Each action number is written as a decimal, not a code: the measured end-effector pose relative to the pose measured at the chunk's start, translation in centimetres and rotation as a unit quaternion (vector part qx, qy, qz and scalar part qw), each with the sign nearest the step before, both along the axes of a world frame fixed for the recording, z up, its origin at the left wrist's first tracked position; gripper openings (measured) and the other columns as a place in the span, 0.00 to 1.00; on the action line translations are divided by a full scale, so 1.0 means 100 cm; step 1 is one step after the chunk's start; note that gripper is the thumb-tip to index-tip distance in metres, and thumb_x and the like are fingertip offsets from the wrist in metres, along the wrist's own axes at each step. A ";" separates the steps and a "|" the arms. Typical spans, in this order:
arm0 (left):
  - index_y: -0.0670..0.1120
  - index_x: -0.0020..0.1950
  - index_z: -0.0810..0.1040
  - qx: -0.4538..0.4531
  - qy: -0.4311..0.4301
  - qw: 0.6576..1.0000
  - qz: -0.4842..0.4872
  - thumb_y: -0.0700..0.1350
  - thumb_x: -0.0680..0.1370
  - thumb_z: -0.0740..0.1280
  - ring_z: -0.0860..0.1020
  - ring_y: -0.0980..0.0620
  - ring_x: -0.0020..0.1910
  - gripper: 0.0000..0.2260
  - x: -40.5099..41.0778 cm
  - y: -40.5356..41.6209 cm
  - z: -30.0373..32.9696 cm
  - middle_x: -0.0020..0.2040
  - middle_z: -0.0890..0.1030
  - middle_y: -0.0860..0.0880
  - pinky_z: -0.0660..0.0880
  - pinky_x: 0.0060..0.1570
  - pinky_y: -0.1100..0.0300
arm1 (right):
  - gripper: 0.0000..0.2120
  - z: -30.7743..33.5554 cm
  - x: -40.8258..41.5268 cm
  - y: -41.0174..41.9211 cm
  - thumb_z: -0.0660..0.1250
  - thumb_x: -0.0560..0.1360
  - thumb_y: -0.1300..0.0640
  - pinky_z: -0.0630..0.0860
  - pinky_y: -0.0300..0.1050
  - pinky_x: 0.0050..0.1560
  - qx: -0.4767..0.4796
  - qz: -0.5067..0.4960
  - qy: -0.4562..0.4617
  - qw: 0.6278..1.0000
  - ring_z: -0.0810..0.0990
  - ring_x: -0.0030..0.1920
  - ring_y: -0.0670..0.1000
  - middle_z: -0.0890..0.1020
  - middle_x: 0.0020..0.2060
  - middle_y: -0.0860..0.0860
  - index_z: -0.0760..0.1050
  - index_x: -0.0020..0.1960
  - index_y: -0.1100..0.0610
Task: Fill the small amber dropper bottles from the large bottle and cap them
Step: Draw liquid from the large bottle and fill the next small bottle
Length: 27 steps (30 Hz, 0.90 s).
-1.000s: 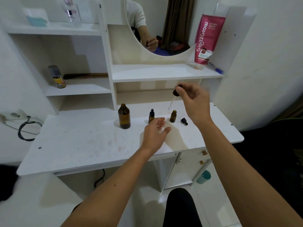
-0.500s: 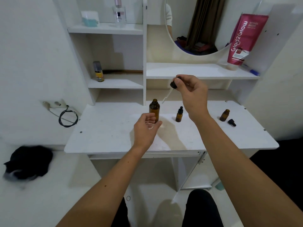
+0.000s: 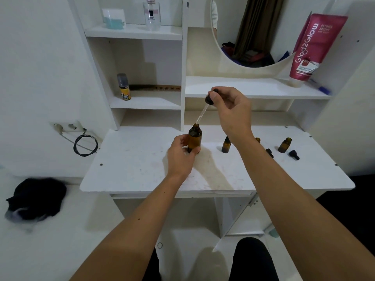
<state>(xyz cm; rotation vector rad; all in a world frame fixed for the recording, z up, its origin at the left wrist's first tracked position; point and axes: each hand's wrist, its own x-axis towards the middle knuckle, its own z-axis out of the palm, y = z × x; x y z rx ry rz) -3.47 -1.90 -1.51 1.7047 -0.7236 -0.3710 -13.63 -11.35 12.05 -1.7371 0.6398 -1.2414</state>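
The large amber bottle (image 3: 194, 137) stands uncapped on the white desk (image 3: 142, 171), and my left hand (image 3: 182, 157) grips its lower body. My right hand (image 3: 231, 110) pinches the black bulb of a glass dropper (image 3: 205, 109) whose tip hangs slanted just over the large bottle's mouth. A capped small amber bottle (image 3: 226, 145) stands to the right. Another small bottle (image 3: 257, 140) is mostly hidden behind my right forearm. An uncapped small bottle (image 3: 284, 145) stands farther right, with two loose black dropper caps (image 3: 294, 155) (image 3: 269, 153) lying near it.
White shelves rise behind the desk, holding a small spray can (image 3: 123, 87), a comb (image 3: 155, 87), a perfume bottle (image 3: 151, 14) and a pink tube (image 3: 313, 47) beside a round mirror (image 3: 249, 31). A wall socket with coiled cable (image 3: 85, 144) sits left, a black cloth (image 3: 34, 197) below.
My left hand moved forward and closed around the large bottle. My right hand brought the dropper down so its tip is over the bottle's mouth. The head camera turned left.
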 end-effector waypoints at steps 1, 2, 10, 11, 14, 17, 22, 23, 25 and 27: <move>0.49 0.70 0.74 -0.002 -0.001 1.000 0.003 0.46 0.76 0.78 0.80 0.51 0.61 0.25 0.000 0.000 -0.001 0.64 0.81 0.52 0.78 0.66 0.53 | 0.07 0.000 0.001 -0.001 0.73 0.81 0.59 0.84 0.47 0.62 -0.002 0.001 0.001 1.000 0.88 0.54 0.47 0.88 0.51 0.50 0.84 0.59 0.57; 0.49 0.70 0.74 -0.004 -0.002 1.000 0.005 0.46 0.76 0.78 0.80 0.51 0.61 0.24 0.000 0.000 -0.001 0.64 0.81 0.52 0.78 0.65 0.54 | 0.08 -0.001 0.001 -0.002 0.73 0.81 0.59 0.84 0.46 0.62 -0.001 0.002 0.003 1.000 0.88 0.54 0.47 0.88 0.51 0.50 0.84 0.59 0.57; 0.48 0.69 0.75 -0.007 -0.002 1.000 0.009 0.47 0.76 0.78 0.80 0.53 0.59 0.24 0.001 -0.002 -0.002 0.64 0.82 0.51 0.78 0.63 0.59 | 0.08 -0.024 0.011 0.001 0.74 0.80 0.59 0.81 0.33 0.55 0.008 0.033 0.080 0.996 0.87 0.48 0.40 0.88 0.46 0.47 0.84 0.58 0.58; 0.48 0.69 0.75 -0.009 0.000 1.000 0.009 0.47 0.75 0.78 0.80 0.53 0.59 0.24 0.002 -0.002 -0.001 0.63 0.82 0.51 0.78 0.63 0.59 | 0.07 -0.028 0.012 0.002 0.74 0.80 0.59 0.81 0.33 0.55 0.015 0.035 0.096 0.995 0.87 0.47 0.40 0.88 0.46 0.46 0.85 0.58 0.58; 0.47 0.68 0.76 -0.016 0.002 1.000 0.007 0.46 0.75 0.78 0.80 0.54 0.58 0.23 0.002 -0.002 -0.001 0.60 0.82 0.54 0.78 0.62 0.61 | 0.05 -0.038 0.016 0.004 0.75 0.79 0.58 0.84 0.44 0.58 0.029 0.029 0.127 0.991 0.88 0.49 0.47 0.89 0.45 0.49 0.86 0.54 0.55; 0.48 0.67 0.76 -0.014 0.001 1.000 0.005 0.46 0.76 0.78 0.80 0.56 0.56 0.22 0.001 -0.002 -0.001 0.58 0.81 0.56 0.76 0.59 0.65 | 0.02 -0.041 0.018 0.005 0.76 0.78 0.59 0.84 0.46 0.57 0.035 0.014 0.133 0.990 0.88 0.48 0.50 0.89 0.43 0.50 0.86 0.49 0.53; 0.48 0.68 0.76 -0.011 -0.001 1.000 0.006 0.45 0.77 0.77 0.79 0.57 0.55 0.21 0.002 -0.002 -0.002 0.58 0.81 0.57 0.74 0.56 0.71 | 0.02 -0.044 0.019 0.004 0.76 0.77 0.61 0.84 0.44 0.56 0.039 0.007 0.139 0.990 0.88 0.47 0.51 0.89 0.42 0.50 0.86 0.47 0.55; 0.48 0.68 0.76 -0.009 -0.003 1.000 0.006 0.45 0.76 0.77 0.79 0.56 0.56 0.21 0.002 -0.002 -0.002 0.59 0.82 0.56 0.75 0.58 0.68 | 0.02 -0.044 0.019 0.004 0.76 0.78 0.60 0.84 0.44 0.56 0.037 0.006 0.141 0.989 0.88 0.47 0.51 0.89 0.43 0.50 0.87 0.48 0.55; 0.48 0.68 0.76 -0.006 -0.005 1.000 0.009 0.46 0.76 0.78 0.79 0.56 0.56 0.22 0.001 -0.002 -0.001 0.60 0.82 0.54 0.76 0.61 0.64 | 0.02 -0.044 0.018 0.003 0.75 0.79 0.60 0.84 0.45 0.57 0.039 0.010 0.143 0.989 0.88 0.49 0.50 0.89 0.44 0.50 0.86 0.51 0.56; 0.49 0.68 0.76 -0.004 -0.004 1.000 0.012 0.46 0.76 0.78 0.79 0.56 0.57 0.22 0.000 -0.003 -0.001 0.61 0.82 0.53 0.76 0.61 0.63 | 0.05 -0.040 0.017 0.003 0.74 0.80 0.59 0.84 0.45 0.59 0.038 0.019 0.137 0.990 0.88 0.50 0.49 0.89 0.47 0.50 0.86 0.55 0.56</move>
